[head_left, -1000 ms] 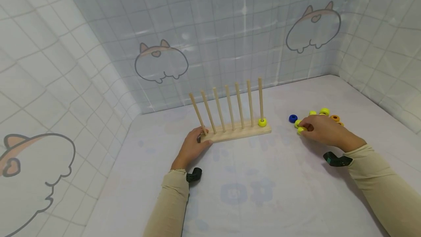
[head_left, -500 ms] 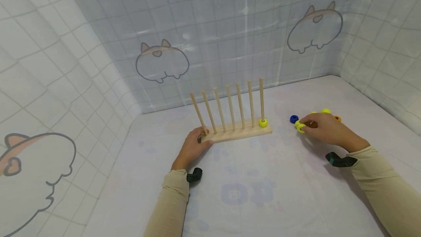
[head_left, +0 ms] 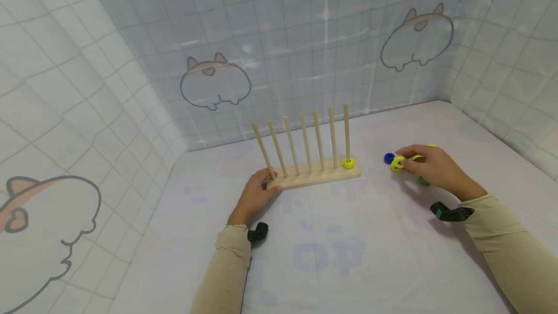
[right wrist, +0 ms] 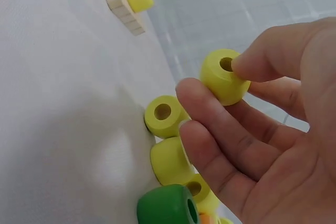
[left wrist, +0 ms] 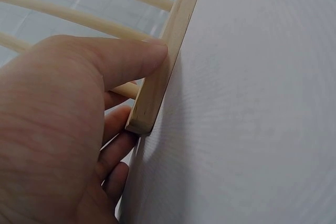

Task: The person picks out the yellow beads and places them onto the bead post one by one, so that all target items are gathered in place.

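My left hand grips the left end of a wooden peg stand, its thumb on the base and its fingers around the end. Several upright pegs rise from that base. Around the foot of the rightmost peg sits a yellow bead. Off to the right, my right hand pinches another yellow bead between thumb and fingers, with its hole showing. Below the fingertips in the right wrist view lie a yellow bead, a second yellow bead and a green bead.
A blue bead lies on the white cloth just left of the right hand. More beads are partly hidden behind that hand. Tile-patterned sheets hang behind the table and at both sides.
The right hand has picked up a yellow bead and tilted it, staying over the same spot. A green bead now shows under the hand. The left hand and stand keep their place.
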Action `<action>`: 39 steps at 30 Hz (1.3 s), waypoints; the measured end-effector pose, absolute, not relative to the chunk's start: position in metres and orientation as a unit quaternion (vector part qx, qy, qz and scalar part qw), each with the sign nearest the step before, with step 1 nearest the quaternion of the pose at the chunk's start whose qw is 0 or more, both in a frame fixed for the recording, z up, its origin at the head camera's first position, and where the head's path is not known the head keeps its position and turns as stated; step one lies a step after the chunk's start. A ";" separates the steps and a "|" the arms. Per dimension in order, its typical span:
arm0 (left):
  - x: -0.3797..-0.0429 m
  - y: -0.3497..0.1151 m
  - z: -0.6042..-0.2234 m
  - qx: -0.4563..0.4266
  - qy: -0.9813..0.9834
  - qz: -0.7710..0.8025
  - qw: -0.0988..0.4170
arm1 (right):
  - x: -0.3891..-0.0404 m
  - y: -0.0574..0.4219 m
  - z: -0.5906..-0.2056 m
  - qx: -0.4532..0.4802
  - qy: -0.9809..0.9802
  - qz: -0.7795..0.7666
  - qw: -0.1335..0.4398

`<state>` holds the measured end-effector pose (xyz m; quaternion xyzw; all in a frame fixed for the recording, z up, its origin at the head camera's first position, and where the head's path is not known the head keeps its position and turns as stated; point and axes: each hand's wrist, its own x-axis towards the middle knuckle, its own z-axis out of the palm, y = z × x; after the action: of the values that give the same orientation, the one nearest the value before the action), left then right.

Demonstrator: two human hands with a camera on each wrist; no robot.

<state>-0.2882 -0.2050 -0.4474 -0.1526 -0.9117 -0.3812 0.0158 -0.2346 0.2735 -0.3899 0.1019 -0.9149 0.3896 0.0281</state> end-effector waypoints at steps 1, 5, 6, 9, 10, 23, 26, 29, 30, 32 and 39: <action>-0.288 -0.205 -0.448 -0.152 -0.912 -0.381 0.015 | -0.235 0.274 -0.390 0.100 -0.914 0.393 0.028; -0.288 -0.205 -0.447 -0.150 -0.912 -0.381 0.015 | -0.235 0.273 -0.391 0.100 -0.908 0.406 0.030; -0.288 -0.205 -0.447 -0.150 -0.912 -0.381 0.015 | -0.236 0.273 -0.391 0.101 -0.907 0.408 0.031; -0.288 -0.206 -0.447 -0.149 -0.913 -0.380 0.017 | -0.236 0.272 -0.391 0.102 -0.903 0.415 0.032; -0.288 -0.206 -0.447 -0.149 -0.912 -0.381 0.017 | -0.237 0.272 -0.391 0.102 -0.902 0.417 0.031; -0.287 -0.204 -0.447 -0.150 -0.913 -0.380 0.022 | -0.239 0.270 -0.392 0.077 -0.899 0.429 0.044; -0.287 -0.204 -0.448 -0.150 -0.912 -0.381 0.023 | -0.239 0.269 -0.393 0.068 -0.901 0.424 0.052; -0.287 -0.203 -0.448 -0.149 -0.912 -0.381 0.024 | -0.239 0.269 -0.395 0.063 -0.896 0.436 0.055; -0.287 -0.204 -0.448 -0.149 -0.912 -0.380 0.023 | -0.239 0.269 -0.397 0.066 -0.893 0.441 0.055; -0.287 -0.204 -0.448 -0.149 -0.913 -0.380 0.023 | -0.239 0.269 -0.399 0.067 -0.884 0.459 0.056; -0.287 -0.203 -0.447 -0.151 -0.914 -0.376 0.023 | -0.239 0.269 -0.403 0.078 -0.875 0.475 0.057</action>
<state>-0.2868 -0.2035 -0.4471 -0.1509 -0.9140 -0.3758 0.0231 -0.2394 0.2691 -0.4027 0.0785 -0.8747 0.4748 0.0575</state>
